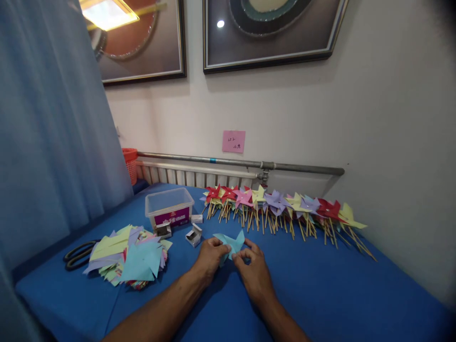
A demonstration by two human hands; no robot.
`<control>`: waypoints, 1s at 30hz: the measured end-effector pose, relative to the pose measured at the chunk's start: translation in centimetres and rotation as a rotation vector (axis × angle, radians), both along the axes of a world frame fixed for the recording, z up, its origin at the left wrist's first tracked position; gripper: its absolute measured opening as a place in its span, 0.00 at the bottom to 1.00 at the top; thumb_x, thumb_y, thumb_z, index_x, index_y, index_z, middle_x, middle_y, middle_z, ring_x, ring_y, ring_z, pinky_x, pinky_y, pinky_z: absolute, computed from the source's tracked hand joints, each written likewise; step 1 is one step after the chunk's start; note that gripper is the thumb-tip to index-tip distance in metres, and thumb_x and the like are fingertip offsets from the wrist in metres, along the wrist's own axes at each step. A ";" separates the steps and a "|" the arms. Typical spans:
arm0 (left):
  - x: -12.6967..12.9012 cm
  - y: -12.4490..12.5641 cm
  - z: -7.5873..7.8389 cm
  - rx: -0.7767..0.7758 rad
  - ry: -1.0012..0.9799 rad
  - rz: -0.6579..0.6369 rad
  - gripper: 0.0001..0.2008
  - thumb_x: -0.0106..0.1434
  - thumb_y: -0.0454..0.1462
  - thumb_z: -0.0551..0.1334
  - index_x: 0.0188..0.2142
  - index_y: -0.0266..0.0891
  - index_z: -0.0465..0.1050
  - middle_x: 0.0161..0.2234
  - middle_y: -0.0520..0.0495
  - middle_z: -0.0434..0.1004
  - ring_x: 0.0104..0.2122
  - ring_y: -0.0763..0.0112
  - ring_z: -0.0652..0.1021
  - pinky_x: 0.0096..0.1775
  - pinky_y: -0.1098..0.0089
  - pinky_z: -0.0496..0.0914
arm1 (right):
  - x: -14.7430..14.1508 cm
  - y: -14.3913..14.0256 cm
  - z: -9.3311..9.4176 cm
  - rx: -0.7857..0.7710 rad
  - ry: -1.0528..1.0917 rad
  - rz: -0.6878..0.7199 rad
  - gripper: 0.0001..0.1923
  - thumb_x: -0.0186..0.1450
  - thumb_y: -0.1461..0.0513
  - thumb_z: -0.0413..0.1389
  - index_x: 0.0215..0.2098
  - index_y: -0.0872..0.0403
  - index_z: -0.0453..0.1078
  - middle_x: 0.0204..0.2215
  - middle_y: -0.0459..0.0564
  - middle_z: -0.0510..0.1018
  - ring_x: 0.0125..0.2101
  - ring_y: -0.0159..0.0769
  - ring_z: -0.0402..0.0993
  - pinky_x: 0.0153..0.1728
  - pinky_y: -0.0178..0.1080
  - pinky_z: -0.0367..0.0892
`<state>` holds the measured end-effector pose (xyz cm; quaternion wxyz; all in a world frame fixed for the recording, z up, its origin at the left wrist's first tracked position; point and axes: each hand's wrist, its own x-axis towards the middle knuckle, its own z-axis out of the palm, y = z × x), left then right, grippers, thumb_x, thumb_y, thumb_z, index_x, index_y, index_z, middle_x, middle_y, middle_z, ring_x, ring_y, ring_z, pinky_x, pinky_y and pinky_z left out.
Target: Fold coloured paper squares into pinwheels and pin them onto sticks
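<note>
1. While both forearms reach in from the bottom edge, the left hand [210, 256] and right hand [253, 271] meet over the blue counter [320, 294], each pinching a light blue paper pinwheel [231, 243] between thumb and fingertips.
2. Each grip is narrow and closed on the paper; the left holds its left side, the right its lower right edge.
3. Folded into pointed vanes, the pinwheel sits just above the counter, near the middle.
4. Left of the hands lies a loose stack of coloured paper squares [131, 259], with black scissors [76, 255] beside it at the counter's left edge.
5. Behind the stack stands a clear plastic tub [169, 206] with a purple label, and small open boxes [194, 234] lie near it.
6. Along the wall runs a row of finished pinwheels on wooden sticks [281, 209], red, yellow, pink and purple.
7. A pink note [233, 141] is stuck on the wall above a grey pipe [242, 163].
</note>
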<state>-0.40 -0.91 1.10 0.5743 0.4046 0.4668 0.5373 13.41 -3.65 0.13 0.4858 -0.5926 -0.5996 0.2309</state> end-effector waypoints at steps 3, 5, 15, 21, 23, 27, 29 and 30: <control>0.0 -0.1 0.0 0.001 0.026 -0.006 0.14 0.40 0.42 0.70 0.21 0.38 0.68 0.15 0.56 0.65 0.17 0.78 0.63 0.22 0.73 0.55 | -0.2 -0.2 0.4 -0.030 -0.031 -0.014 0.11 0.59 0.57 0.58 0.21 0.50 0.74 0.58 0.58 0.76 0.61 0.52 0.68 0.62 0.49 0.59; 0.1 -0.1 0.1 0.001 0.038 -0.010 0.14 0.40 0.42 0.70 0.21 0.38 0.68 0.15 0.56 0.65 0.16 0.78 0.62 0.21 0.73 0.54 | -0.3 -0.3 0.5 -0.020 -0.042 -0.013 0.11 0.59 0.58 0.58 0.20 0.50 0.73 0.59 0.58 0.75 0.61 0.52 0.67 0.62 0.50 0.58; -0.1 -0.1 0.3 0.021 0.025 -0.045 0.14 0.41 0.41 0.71 0.21 0.37 0.69 0.16 0.55 0.67 0.17 0.78 0.63 0.22 0.73 0.56 | 0.0 -0.3 0.8 -0.031 -0.026 0.077 0.09 0.59 0.58 0.57 0.22 0.49 0.73 0.54 0.57 0.77 0.61 0.52 0.67 0.62 0.49 0.57; -0.3 0.1 -0.1 0.027 0.027 -0.074 0.14 0.42 0.42 0.71 0.21 0.37 0.69 0.16 0.55 0.67 0.17 0.78 0.63 0.22 0.73 0.56 | -0.1 -0.4 0.8 0.005 0.024 0.103 0.10 0.58 0.56 0.58 0.20 0.49 0.70 0.45 0.56 0.80 0.57 0.53 0.70 0.59 0.49 0.60; -0.4 0.3 -0.3 0.025 0.013 -0.070 0.14 0.42 0.41 0.71 0.22 0.37 0.69 0.17 0.54 0.68 0.17 0.78 0.64 0.23 0.73 0.58 | 0.0 -0.1 0.5 -0.006 0.112 0.057 0.09 0.56 0.54 0.60 0.23 0.49 0.71 0.48 0.56 0.80 0.55 0.53 0.72 0.59 0.50 0.61; -0.3 0.3 -0.3 0.014 -0.047 -0.074 0.14 0.42 0.41 0.72 0.23 0.37 0.70 0.18 0.52 0.72 0.18 0.76 0.68 0.25 0.72 0.63 | 0.3 1.0 -0.3 -0.073 0.493 0.009 0.22 0.52 0.48 0.66 0.40 0.51 0.73 0.45 0.57 0.82 0.48 0.52 0.78 0.51 0.49 0.69; -0.3 0.1 -0.2 0.005 -0.070 -0.101 0.14 0.42 0.40 0.72 0.23 0.36 0.71 0.19 0.51 0.73 0.19 0.74 0.70 0.26 0.72 0.64 | 0.4 1.3 -0.5 -0.116 0.628 0.121 0.27 0.51 0.46 0.68 0.42 0.52 0.74 0.39 0.55 0.83 0.41 0.49 0.80 0.43 0.46 0.72; -0.2 0.0 -0.1 0.005 -0.074 -0.116 0.14 0.42 0.40 0.73 0.24 0.36 0.72 0.19 0.51 0.74 0.19 0.74 0.70 0.26 0.72 0.64 | 0.5 1.3 -0.4 -0.136 0.655 0.185 0.27 0.51 0.46 0.68 0.41 0.53 0.75 0.36 0.54 0.84 0.38 0.48 0.80 0.40 0.45 0.72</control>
